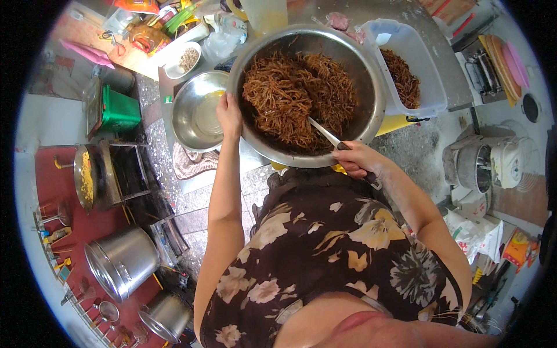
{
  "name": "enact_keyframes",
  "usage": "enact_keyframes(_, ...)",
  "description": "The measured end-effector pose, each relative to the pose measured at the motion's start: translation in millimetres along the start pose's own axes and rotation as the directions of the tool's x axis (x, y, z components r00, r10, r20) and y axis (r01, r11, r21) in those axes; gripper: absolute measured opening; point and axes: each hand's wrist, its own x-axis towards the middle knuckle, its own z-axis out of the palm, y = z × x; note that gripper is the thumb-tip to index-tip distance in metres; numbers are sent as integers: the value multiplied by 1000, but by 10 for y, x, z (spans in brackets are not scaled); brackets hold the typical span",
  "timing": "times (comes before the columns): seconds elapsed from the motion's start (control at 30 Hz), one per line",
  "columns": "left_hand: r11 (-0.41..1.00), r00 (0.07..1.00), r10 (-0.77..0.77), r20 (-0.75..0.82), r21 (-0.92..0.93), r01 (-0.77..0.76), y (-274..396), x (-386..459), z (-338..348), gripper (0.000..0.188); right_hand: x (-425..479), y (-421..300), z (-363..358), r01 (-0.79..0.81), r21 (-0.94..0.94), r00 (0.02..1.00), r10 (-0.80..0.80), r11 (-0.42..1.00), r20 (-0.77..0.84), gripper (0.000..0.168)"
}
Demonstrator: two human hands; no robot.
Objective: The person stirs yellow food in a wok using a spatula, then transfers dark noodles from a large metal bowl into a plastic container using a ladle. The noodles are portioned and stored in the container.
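A large stainless steel basin (377, 82) stands in front of me, heaped with brown, glossy shredded food (278, 104). My left hand (229, 114) grips the basin's left rim. In my right hand (359, 160) is the dark handle of a metal spoon or ladle (324, 131); its head is buried in the food. A translucent plastic tub (428, 87) right of the basin has similar shredded food (402, 80) in it. To the left, partly behind my left hand, sits a smaller steel bowl (191, 115) with a little yellowish residue.
A white bowl of crumbly food (188, 60), a plastic jug (265, 17) and bagged meat (339, 21) are beyond the basin. A striped cloth (196, 161) lies near my left forearm. Steel stockpots (126, 261) and a wok (87, 176) stand left, a mixer (483, 165) right.
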Motion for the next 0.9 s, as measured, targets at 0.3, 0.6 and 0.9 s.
enact_keyframes(0.3,999,1000,11,29,-39,-10,-187,77,-3,36,-460,-323,106,29,26,995,-26,999,-97,30)
enact_keyframes(0.6,1000,1000,-3,-9,25,3,-154,66,26,37,-1106,-542,-73,171,78,967,-152,982,-206,21)
enact_keyframes(0.9,998,1000,-5,17,-62,6,-51,3,8,37,-1892,-706,-351,381,97,813,-283,920,-509,27)
